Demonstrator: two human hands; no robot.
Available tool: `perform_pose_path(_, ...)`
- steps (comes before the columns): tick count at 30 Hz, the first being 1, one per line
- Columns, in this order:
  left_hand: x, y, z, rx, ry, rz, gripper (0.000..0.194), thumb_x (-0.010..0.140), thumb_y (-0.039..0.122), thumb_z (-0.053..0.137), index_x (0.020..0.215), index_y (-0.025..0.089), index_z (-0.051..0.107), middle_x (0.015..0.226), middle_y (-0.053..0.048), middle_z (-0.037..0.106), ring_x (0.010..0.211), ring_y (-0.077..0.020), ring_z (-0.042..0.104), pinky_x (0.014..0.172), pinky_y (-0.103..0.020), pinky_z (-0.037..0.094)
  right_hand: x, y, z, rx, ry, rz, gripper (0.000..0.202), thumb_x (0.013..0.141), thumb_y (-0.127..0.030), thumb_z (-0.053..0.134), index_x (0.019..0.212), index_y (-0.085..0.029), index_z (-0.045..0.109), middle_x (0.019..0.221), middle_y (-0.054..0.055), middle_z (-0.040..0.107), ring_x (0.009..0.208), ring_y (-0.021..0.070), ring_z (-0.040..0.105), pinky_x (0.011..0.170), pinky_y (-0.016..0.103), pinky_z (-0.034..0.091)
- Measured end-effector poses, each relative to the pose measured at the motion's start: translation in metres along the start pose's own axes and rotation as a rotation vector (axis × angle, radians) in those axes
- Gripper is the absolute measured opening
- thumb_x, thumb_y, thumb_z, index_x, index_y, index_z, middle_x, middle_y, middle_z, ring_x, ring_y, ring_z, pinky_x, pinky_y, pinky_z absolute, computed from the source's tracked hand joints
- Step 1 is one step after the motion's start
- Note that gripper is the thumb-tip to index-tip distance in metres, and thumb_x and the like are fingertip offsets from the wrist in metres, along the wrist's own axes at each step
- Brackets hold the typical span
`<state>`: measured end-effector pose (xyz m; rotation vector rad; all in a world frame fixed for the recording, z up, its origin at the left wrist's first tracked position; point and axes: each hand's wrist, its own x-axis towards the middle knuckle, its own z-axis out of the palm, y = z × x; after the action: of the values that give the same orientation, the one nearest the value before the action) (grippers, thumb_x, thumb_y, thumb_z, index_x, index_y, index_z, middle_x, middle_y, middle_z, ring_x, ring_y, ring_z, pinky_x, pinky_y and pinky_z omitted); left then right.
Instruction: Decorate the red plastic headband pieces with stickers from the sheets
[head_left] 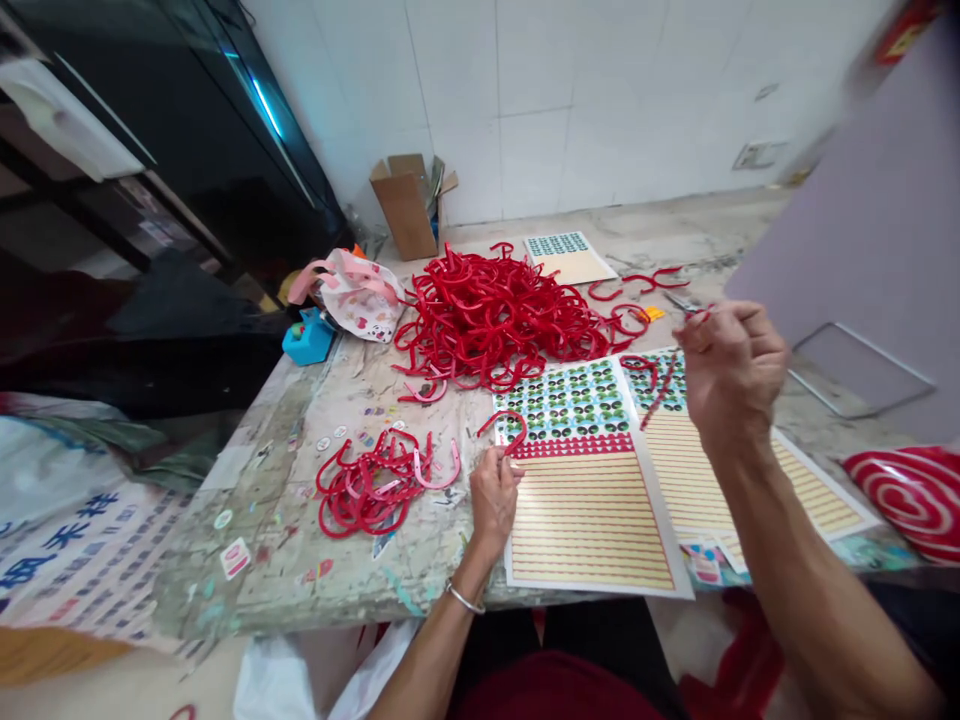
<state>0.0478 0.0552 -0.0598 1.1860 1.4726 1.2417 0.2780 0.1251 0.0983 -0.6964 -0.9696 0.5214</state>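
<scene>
My left hand (493, 495) pinches a red C-shaped band (516, 428), which curves up over the sticker sheet's left edge. That sticker sheet (592, 520) has rows of green and dark round pictures at the top and thin strips with red lines below. Raised over a second sheet (686, 465) on the right, my right hand (731, 355) is closed. A thin reddish strip (660, 395) hangs at its fingertips, which are partly hidden. Left of my left hand lies a small pile of red and pink bands (371, 490). A large heap of red bands (502, 315) sits beyond the sheets.
At the back stand an open cardboard box (405, 210) and a printed pouch (360, 295) beside a blue tape dispenser (309, 340). Another sheet (574, 262) lies behind the heap. A red swirl-patterned package (911, 505) is at right, near a pale panel (862, 210).
</scene>
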Motion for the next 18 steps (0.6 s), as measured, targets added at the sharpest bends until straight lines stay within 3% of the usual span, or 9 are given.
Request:
perform_pose_path(2,0.000,0.001,-0.001,-0.018,-0.006,-0.001,0.015,0.082,0.030,0.051,0.086,0.018,0.060,0.066,-0.001,0.064,0.061,-0.0157,0.065,0.059,-0.028,0.053,0.007,-0.016,0.008,0.010,-0.002,-0.078,0.006,0.079,-0.026,0.062,0.074,-0.024,0.059,0.062,-0.002,0.046,0.058,0.0126,0.044,0.067,0.034,0.041)
perform_pose_path(4,-0.001,0.006,-0.003,-0.046,-0.021,-0.016,0.018,0.082,0.033,0.052,0.082,0.017,0.060,0.064,-0.002,0.064,0.058,-0.0156,0.064,0.057,-0.027,0.052,0.003,-0.023,0.016,-0.086,-0.106,-0.083,0.007,0.079,-0.027,0.063,0.073,-0.024,0.059,0.066,-0.002,0.050,0.061,0.0124,0.046,0.065,0.031,0.041)
perform_pose_path(8,-0.003,0.033,-0.012,-0.109,-0.030,-0.026,0.025,0.083,0.037,0.052,0.083,0.015,0.062,0.069,-0.004,0.066,0.061,-0.0136,0.063,0.060,-0.025,0.051,-0.030,-0.015,0.028,-0.418,-0.713,0.100,0.013,0.078,-0.030,0.064,0.075,-0.021,0.056,0.068,-0.001,0.055,0.061,0.0121,0.049,0.056,0.027,0.038)
perform_pose_path(10,-0.006,0.056,-0.017,-0.191,-0.034,0.008,0.023,0.083,0.036,0.053,0.087,0.015,0.063,0.083,-0.005,0.068,0.072,-0.0124,0.062,0.071,-0.024,0.049,-0.049,-0.008,0.032,-0.575,-0.914,0.036,0.013,0.078,-0.029,0.064,0.075,-0.019,0.055,0.069,0.000,0.056,0.063,0.0133,0.050,0.060,0.028,0.038)
perform_pose_path(14,-0.009,0.097,-0.021,-0.394,-0.144,0.018,0.020,0.081,0.033,0.057,0.083,0.015,0.064,0.084,-0.006,0.068,0.080,-0.0149,0.062,0.078,-0.027,0.047,-0.067,0.000,0.036,-0.703,-1.034,-0.149,0.011,0.079,-0.027,0.061,0.075,-0.019,0.055,0.072,0.002,0.059,0.069,0.0158,0.051,0.067,0.030,0.037)
perform_pose_path(18,-0.008,0.111,-0.018,-0.419,-0.173,0.018,0.019,0.083,0.032,0.055,0.081,0.014,0.063,0.082,-0.005,0.067,0.079,-0.0152,0.062,0.079,-0.028,0.047,-0.064,-0.005,0.040,-0.764,-1.060,-0.242,0.011,0.081,-0.028,0.059,0.077,-0.020,0.053,0.075,0.004,0.060,0.071,0.0171,0.051,0.070,0.031,0.035)
